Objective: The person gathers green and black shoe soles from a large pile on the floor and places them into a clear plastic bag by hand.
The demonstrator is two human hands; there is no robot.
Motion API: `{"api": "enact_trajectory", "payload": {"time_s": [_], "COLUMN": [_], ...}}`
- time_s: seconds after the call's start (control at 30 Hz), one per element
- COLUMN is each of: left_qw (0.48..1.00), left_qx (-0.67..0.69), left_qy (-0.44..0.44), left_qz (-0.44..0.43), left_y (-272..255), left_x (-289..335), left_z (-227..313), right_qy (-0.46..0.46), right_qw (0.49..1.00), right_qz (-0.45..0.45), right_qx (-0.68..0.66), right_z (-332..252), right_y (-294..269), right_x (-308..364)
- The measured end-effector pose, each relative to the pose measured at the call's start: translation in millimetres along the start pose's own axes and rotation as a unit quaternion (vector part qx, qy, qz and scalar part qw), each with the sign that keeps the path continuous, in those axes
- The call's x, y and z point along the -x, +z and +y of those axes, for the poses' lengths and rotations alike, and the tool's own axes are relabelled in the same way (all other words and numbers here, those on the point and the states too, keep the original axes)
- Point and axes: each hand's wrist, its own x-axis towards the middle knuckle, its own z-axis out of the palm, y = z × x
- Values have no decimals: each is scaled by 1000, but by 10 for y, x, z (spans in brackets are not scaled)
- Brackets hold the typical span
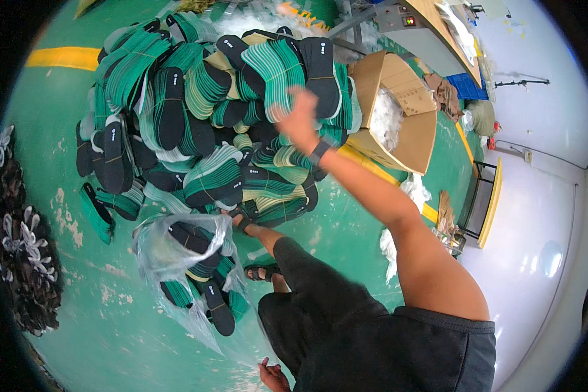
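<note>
My right hand (298, 124), with a dark band on the wrist, reaches over a big heap of bundled insoles (206, 176). It is at the near end of a banded stack of green-and-white insoles (276, 68); its fingers are smeared, so a grip cannot be made out. Low in the view, my left hand (274, 377) pinches the edge of a clear plastic bag (151, 251). Several black and green insole bundles (219, 307) lie inside that bag, which rests on the floor beside my feet.
An open cardboard box (417, 134) with clear plastic inside stands right of the heap. Behind it is a table (441, 32) with a control panel. Dark and grey pieces (26, 255) are piled at the left. Crumpled white plastic (389, 251) lies on the green floor (111, 353).
</note>
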Motion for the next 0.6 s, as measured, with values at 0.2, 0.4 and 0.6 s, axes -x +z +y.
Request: {"api": "enact_trajectory", "payload": {"time_s": [0.2,0.4,0.6], "left_qw": [990,995,995], "left_qx": [-21,-36,-43], "left_qy": [-140,-93,34], "left_qz": [24,-2,-81], "left_y": [202,208,-44], "left_x": [195,40,-54], "left_z": [460,513,297], "right_qy": [298,186,290], "right_qw": [943,962,949], "right_qz": [-57,-132,-123], "right_qx": [137,150,32], "right_z": [1943,1709,1693], "right_y": [179,118,-100], "right_x": [-900,-1003,-845]}}
